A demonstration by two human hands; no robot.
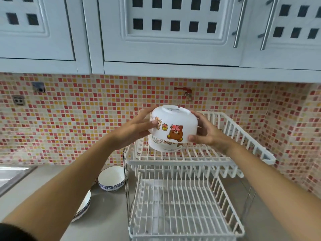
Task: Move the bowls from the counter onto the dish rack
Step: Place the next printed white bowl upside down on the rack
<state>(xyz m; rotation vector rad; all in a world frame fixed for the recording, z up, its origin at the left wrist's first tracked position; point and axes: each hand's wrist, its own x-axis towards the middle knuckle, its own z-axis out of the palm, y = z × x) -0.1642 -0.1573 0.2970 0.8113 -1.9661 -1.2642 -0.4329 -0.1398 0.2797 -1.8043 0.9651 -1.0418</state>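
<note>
I hold a white bowl with bear pictures [175, 119] upside down between both hands, above the top tier of the white two-tier dish rack [231, 129]. My left hand [133, 131] grips its left side and my right hand [206, 133] its right side. Directly under it a second white printed bowl [164, 146] sits upside down on the top tier. On the counter left of the rack stand a white bowl with a blue patterned rim [111, 178] and another blue-rimmed dish [83, 207], partly hidden by my left arm.
The rack's lower tier [178, 206] holds nothing. A steel sink [12, 174] lies at the far left of the grey counter [104, 214]. White wall cabinets [173, 40] hang overhead above a mosaic tile wall with a red tap [186, 92].
</note>
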